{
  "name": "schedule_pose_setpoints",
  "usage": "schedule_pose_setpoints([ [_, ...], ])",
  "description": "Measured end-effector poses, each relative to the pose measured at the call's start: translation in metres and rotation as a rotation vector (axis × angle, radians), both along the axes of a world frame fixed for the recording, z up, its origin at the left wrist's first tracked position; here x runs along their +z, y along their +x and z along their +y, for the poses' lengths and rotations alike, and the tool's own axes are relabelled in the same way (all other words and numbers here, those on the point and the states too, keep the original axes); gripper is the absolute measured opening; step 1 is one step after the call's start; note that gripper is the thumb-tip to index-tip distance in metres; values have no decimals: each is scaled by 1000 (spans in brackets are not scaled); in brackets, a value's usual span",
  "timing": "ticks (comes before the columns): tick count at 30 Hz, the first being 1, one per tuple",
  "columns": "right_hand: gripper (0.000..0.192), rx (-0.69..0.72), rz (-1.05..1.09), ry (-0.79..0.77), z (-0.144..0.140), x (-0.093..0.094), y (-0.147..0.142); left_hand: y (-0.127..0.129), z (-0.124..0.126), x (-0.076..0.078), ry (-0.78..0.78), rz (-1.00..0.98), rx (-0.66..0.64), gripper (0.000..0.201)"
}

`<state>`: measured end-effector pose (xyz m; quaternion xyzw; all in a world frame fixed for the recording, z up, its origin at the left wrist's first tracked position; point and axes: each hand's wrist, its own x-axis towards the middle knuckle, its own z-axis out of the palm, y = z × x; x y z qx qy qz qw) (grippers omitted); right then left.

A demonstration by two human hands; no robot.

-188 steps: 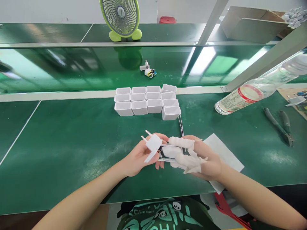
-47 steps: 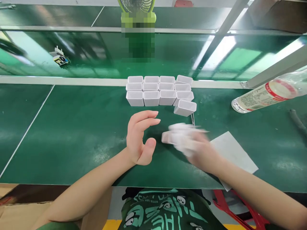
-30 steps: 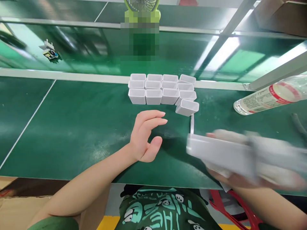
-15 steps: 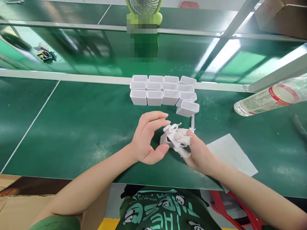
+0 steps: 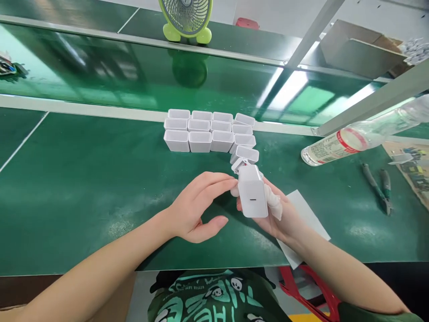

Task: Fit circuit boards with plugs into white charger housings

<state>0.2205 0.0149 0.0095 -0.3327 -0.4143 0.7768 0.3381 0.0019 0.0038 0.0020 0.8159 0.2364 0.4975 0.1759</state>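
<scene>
My right hand (image 5: 279, 214) grips a white charger (image 5: 253, 197), its face with a dark port slot turned toward me. A crumpled white tissue (image 5: 273, 203) is tucked between that palm and the charger. At the charger's far end a small white piece (image 5: 238, 165) shows, partly hidden. My left hand (image 5: 201, 205) lies to the left, thumb and fingers apart, its fingertips close to the charger's side; whether they touch it I cannot tell. Just beyond stand several white open-topped cases (image 5: 200, 141) in rows, the nearest one (image 5: 246, 154) set off at an angle.
A white paper sheet (image 5: 303, 214) lies under my right forearm. Right of it are a clear bottle (image 5: 335, 145) on its side and pliers (image 5: 378, 190). A green fan (image 5: 187, 20) and a cardboard box (image 5: 362, 49) stand on the far shelf.
My right hand has turned the charger so its port face shows and lifted it toward me. My left hand has drawn slightly left and down. The camera view has shifted right.
</scene>
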Motion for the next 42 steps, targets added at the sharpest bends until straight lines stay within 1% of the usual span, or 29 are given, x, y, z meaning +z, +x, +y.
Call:
schedule_pose_setpoints([
  [2,40,-23,18,-33,-1,-1,-1,0,0,0,1,-2,-1,58],
  [4,38,-35,-8,-22,-1,-1,-1,0,0,1,1,0,1,57],
  [7,37,-15,-77,44,-1,0,-1,0,0,-1,-6,6,-6,54],
  [8,37,-9,-104,90,0,0,-1,-1,0,-2,-16,-5,-9,54],
  [9,36,-4,-144,163,0,-1,0,-1,0,-4,-36,-32,-7,55],
  [10,34,-6,-201,272,0,-2,1,-1,0,-6,-66,-70,1,57],
  [11,31,-8,-276,419,0,-4,2,-2,0,-7,-106,-107,17,61],
  [13,28,3,-473,768,1,-9,5,-2,-1,-8,-204,-131,62,74],
  [14,30,23,-575,917,2,-10,6,-2,-2,-8,-254,-93,83,83],
  [15,33,55,-662,1014,4,-10,7,-2,-3,-6,-302,-21,107,89],
  [16,35,95,-724,1064,6,-9,9,-1,-4,-5,-337,63,129,90],
  [17,38,153,-764,1075,8,-5,13,0,-4,-3,-358,143,151,86],
  [19,42,268,-797,1078,15,6,23,3,-6,-1,-359,250,190,72],
  [21,37,340,-873,1134,24,18,36,4,-6,-1,-348,264,213,56],
  [22,37,346,-949,1174,29,23,42,4,-6,-2,-354,255,214,50],
  [23,41,348,-1037,1219,33,25,48,4,-6,-3,-366,242,213,46],
  [25,52,372,-1187,1314,40,24,55,4,-6,-5,-397,215,205,40],
  [26,56,401,-1232,1362,42,21,55,3,-6,-5,-417,208,192,40],
  [27,56,434,-1254,1407,44,17,55,3,-6,-5,-440,210,174,43],
  [29,48,480,-1258,1469,45,10,52,2,-6,-4,-494,236,119,54],
  [31,41,479,-1268,1510,46,6,49,1,-7,-2,-526,274,69,59],
  [33,41,473,-1282,1533,46,6,48,1,-7,-1,-530,285,61,50],
  [35,44,475,-1295,1525,48,10,51,1,-8,0,-521,286,88,37],
  [36,43,455,-1299,1503,48,12,53,2,-8,-1,-512,298,118,31],
  [37,41,402,-1300,1474,47,14,55,2,-9,-2,-496,320,159,29],
  [38,38,308,-1293,1443,46,17,58,3,-9,-4,-458,347,212,29],
  [40,34,83,-1237,1361,41,22,62,5,-9,-12,-366,370,304,31],
  [42,31,-222,-1131,1242,33,27,65,7,-9,-22,-231,383,403,40],
])
